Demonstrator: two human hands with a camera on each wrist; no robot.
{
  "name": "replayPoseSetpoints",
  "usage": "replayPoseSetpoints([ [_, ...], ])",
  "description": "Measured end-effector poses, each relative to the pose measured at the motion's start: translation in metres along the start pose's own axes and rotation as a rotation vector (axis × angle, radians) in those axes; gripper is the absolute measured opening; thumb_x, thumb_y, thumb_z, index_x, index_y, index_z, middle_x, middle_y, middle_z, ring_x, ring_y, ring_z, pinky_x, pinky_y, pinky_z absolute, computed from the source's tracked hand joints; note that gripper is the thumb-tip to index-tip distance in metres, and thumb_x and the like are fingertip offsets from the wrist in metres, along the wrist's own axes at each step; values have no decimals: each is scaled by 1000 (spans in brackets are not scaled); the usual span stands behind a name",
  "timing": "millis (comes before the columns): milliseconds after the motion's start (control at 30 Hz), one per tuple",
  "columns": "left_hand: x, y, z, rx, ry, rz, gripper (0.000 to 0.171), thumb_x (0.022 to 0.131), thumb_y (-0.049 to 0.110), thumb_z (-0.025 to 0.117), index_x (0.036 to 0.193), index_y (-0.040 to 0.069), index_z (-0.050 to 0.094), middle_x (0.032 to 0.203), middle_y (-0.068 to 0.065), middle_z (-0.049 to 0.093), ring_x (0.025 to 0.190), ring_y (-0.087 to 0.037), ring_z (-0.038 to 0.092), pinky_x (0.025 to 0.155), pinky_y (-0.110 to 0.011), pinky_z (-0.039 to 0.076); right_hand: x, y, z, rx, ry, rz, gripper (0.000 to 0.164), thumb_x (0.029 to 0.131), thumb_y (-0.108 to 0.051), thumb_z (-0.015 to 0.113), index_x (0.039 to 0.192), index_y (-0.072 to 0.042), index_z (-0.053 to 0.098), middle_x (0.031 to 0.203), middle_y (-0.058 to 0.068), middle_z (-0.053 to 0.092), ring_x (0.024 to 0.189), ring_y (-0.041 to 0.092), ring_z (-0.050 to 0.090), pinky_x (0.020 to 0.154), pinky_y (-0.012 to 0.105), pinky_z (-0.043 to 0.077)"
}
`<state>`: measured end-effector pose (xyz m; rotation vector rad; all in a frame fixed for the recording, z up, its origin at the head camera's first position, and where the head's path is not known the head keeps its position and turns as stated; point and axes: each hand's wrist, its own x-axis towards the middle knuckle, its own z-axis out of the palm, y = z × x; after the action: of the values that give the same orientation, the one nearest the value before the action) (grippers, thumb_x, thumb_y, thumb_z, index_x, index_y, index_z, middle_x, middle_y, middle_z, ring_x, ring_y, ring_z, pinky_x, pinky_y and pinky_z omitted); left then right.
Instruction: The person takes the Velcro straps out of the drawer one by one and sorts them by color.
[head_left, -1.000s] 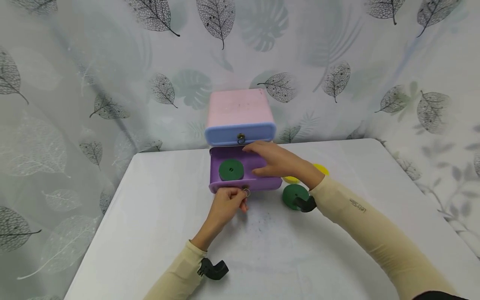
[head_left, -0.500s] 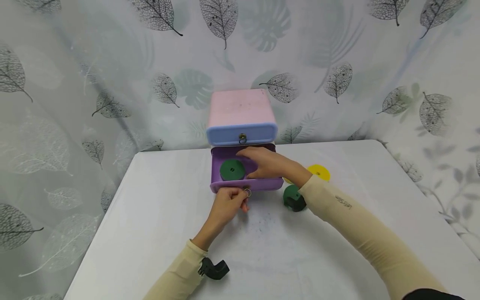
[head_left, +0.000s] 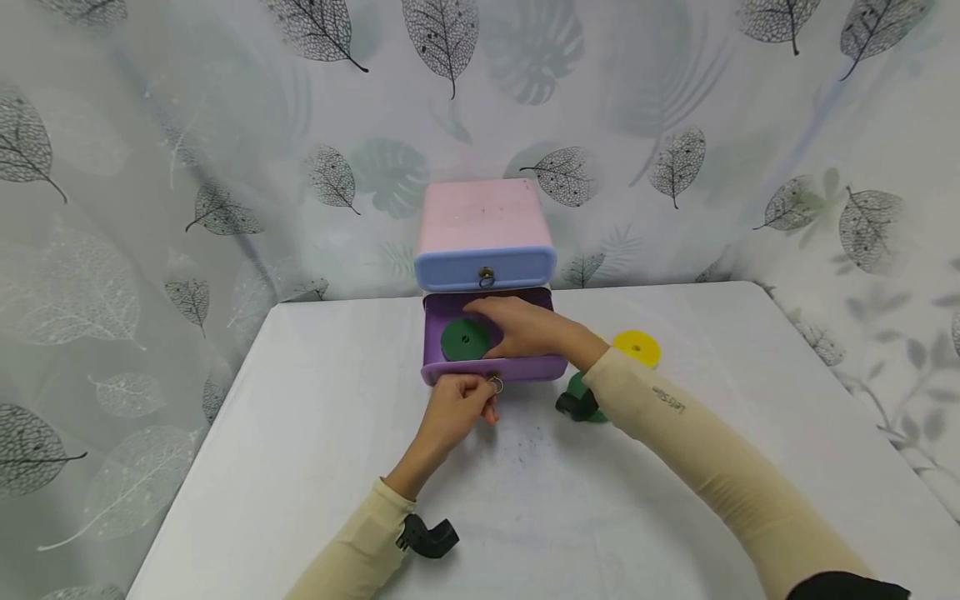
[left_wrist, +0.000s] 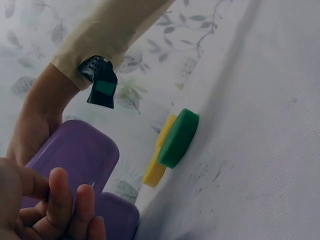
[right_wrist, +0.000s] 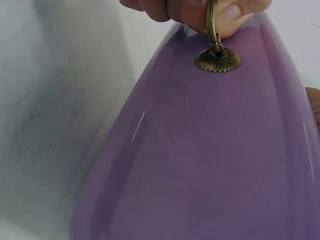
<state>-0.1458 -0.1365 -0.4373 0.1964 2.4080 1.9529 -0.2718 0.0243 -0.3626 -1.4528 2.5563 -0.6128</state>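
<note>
Looking first through the head view, we see the purple drawer (head_left: 525, 370) standing out from under the blue drawer (head_left: 484, 268) of the pink box (head_left: 483, 215), which lies toward 12 o'clock. At the purple drawer's 6 o'clock, our left hand (head_left: 447, 414) pinches its ring pull (head_left: 497, 385) between thumb and finger. Our right hand (head_left: 525, 327) reaches in from about 4 o'clock, thumb and fingers spread apart beside the green disc (head_left: 465, 340); we cannot tell whether they touch it. That disc lies flat inside the purple drawer, toward 9 o'clock. Outside on the white table (head_left: 300, 400), the second green disc (head_left: 577, 384) sits at 4 o'clock from the drawer, partly behind a black wrist mount (head_left: 577, 407), with the yellow disc (head_left: 637, 345) at 3 o'clock. From the left wrist, we see our left fingers at 7 o'clock before the drawer front, and yellow beyond the second green disc near the centre. From the right wrist, the purple front fills the middle, and fingers grip the ring pull above its scalloped brass plate (right_wrist: 218, 61) near 12 o'clock.
</note>
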Motion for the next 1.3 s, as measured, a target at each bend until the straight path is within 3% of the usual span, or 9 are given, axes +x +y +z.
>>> replayPoseSetpoints([
  [567, 0, 0, 3, -15, 0, -6, 28, 101, 10, 65, 76, -1, 69, 61, -10, 66, 60, -19, 66, 67, -29, 51, 12, 3, 10, -15, -64, 47, 74, 88, -21, 86, 149, 2, 50, 147, 16, 55, 133, 28, 51, 111, 42, 39],
  [867, 1, 0, 3, 6, -8, -3, 29, 102, 10, 63, 79, -6, 69, 61, -8, 66, 61, -18, 66, 74, -43, 54, 13, 4, 12, -28, -52, 61, 70, 87, -21, 87, 145, 0, 54, 144, 15, 58, 132, 29, 53, 110, 42, 39],
  [1300, 2, -2, 4, 9, 15, -6, 31, 101, 10, 63, 79, -10, 70, 60, -7, 65, 59, -19, 67, 72, -40, 54, 15, 3, 14, -6, -54, 88, 70, 87, -24, 87, 145, -1, 55, 143, 13, 59, 128, 26, 54, 108, 41, 41],
])
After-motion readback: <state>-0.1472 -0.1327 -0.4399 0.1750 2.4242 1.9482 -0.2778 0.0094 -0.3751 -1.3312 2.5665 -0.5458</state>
